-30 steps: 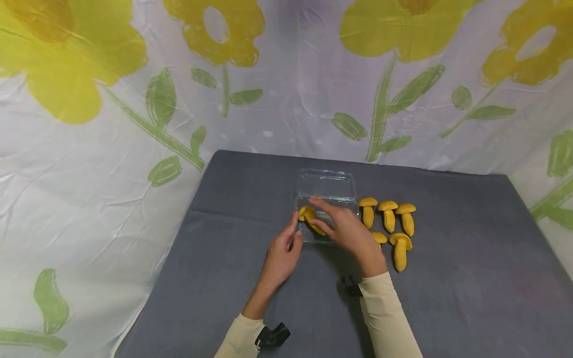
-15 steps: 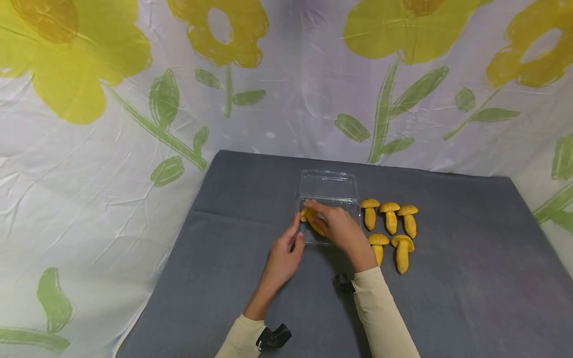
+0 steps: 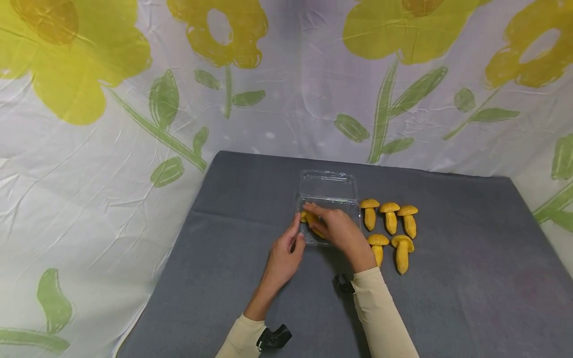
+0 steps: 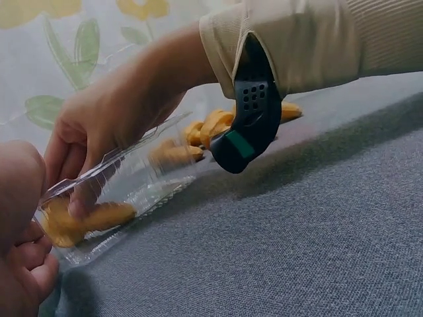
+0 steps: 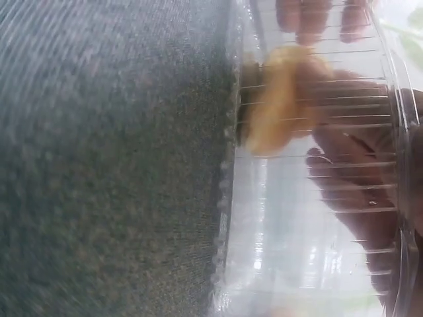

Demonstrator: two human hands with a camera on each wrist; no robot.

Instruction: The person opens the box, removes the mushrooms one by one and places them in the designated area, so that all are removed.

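A clear plastic clamshell box (image 3: 329,185) stands on the grey cloth with its lid raised at the back. Inside, at the left end, lies a yellow mushroom (image 4: 109,216). My right hand (image 3: 341,227) reaches into the box and pinches this mushroom between thumb and fingers, covering most of it in the head view. Through the box wall, the right wrist view shows the mushroom (image 5: 274,109) blurred beside the fingers. My left hand (image 3: 283,256) holds the box's front left corner, its fingers (image 4: 39,264) curled against the outside.
Several more yellow mushrooms (image 3: 390,219) lie in two rows on the grey cloth (image 3: 470,273), just right of the box. One in the front row (image 3: 378,240) is close to my right forearm. A flower-printed curtain (image 3: 286,99) hangs behind the table.
My right hand has lowered and moved slightly left, its fingers closing around the mushroom in the box. The left hand keeps its place at the corner. The head view has shifted slightly.
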